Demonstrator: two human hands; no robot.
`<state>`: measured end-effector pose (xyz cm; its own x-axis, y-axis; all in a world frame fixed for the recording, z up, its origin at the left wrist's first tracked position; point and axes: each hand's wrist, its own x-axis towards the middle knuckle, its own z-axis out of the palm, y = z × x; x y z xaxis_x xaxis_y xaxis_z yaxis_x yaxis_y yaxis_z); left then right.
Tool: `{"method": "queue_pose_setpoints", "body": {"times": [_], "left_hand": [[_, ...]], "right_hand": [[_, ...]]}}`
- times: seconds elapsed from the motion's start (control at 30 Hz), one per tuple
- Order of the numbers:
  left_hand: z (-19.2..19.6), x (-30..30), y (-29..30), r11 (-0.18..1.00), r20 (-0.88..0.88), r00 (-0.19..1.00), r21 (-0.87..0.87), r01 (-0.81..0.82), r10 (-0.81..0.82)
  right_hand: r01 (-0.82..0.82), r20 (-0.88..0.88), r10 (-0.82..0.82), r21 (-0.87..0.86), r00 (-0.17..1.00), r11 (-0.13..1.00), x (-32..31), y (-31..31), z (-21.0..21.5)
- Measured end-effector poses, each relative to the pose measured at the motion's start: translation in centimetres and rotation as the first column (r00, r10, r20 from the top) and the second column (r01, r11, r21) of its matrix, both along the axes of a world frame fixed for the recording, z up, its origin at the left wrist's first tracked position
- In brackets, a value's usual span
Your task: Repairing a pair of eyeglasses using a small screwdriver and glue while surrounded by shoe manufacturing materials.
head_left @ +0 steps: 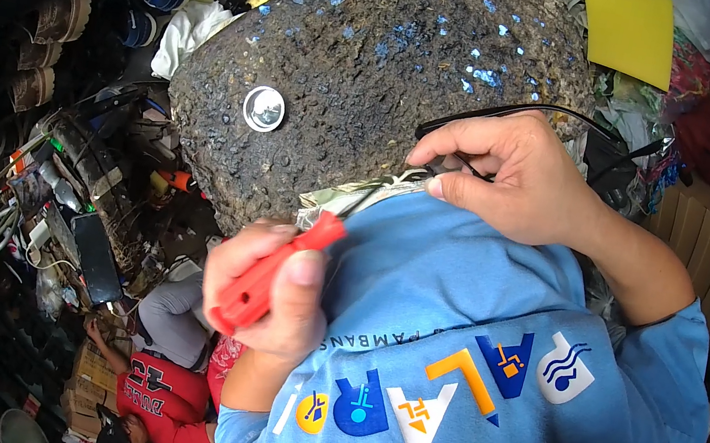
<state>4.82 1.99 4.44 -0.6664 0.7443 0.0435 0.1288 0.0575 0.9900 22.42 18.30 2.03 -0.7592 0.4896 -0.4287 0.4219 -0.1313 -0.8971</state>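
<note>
My left hand [273, 288] is wrapped round the red handle of a screwdriver-like tool [254, 291]. Its thin dark shaft points up and right toward my other hand; the tip is hard to make out. Thumb and fingers of my right hand [522, 179] pinch a dark part of a pair of black-framed glasses [445, 121], one long arm of which curves above the hand. The gripped part is mostly hidden by the fingers. Below the hands, a pale crumpled cloth [345, 196] lies along the edge of my blue shirt [477, 279].
Ahead is a dark, rough block [350, 80] with blue flecks, bearing a small round white-rimmed container [263, 109]. A yellow sheet [626, 32] lies far right. Shoes [61, 13], a phone [97, 258] and clutter fill the left. A person in red [166, 396] is at lower left.
</note>
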Motion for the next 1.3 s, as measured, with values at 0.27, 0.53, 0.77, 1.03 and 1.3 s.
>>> {"method": "queue_pose_setpoints", "body": {"times": [0.27,0.53,0.77,1.03,1.3], "left_hand": [[-2.8,-5.8,1.3,0.931,0.067,0.930,0.010,-0.364,0.363],[-5.7,-6.3,1.3,0.923,0.031,0.923,-0.035,-0.382,0.384],[-6.7,-6.4,1.0,0.932,-0.032,0.933,-0.052,-0.360,0.359],[-6.6,-6.6,1.0,0.940,-0.018,0.941,-0.042,-0.339,0.339],[-7.1,-6.6,1.2,0.951,-0.024,0.952,-0.042,-0.307,0.306]], "right_hand": [[0.066,-0.199,-0.106,-0.199,0.974,0.978,0.2,1.6,0.1],[0.115,-0.177,-0.204,-0.418,0.963,0.901,-0.1,1.9,0.7],[0.134,-0.166,-0.214,-0.396,0.963,0.908,-0.1,1.9,0.4],[0.144,-0.168,-0.227,-0.401,0.959,0.905,-0.2,1.8,0.4],[0.162,-0.177,-0.250,-0.401,0.952,0.902,-0.2,1.8,0.2]]}}
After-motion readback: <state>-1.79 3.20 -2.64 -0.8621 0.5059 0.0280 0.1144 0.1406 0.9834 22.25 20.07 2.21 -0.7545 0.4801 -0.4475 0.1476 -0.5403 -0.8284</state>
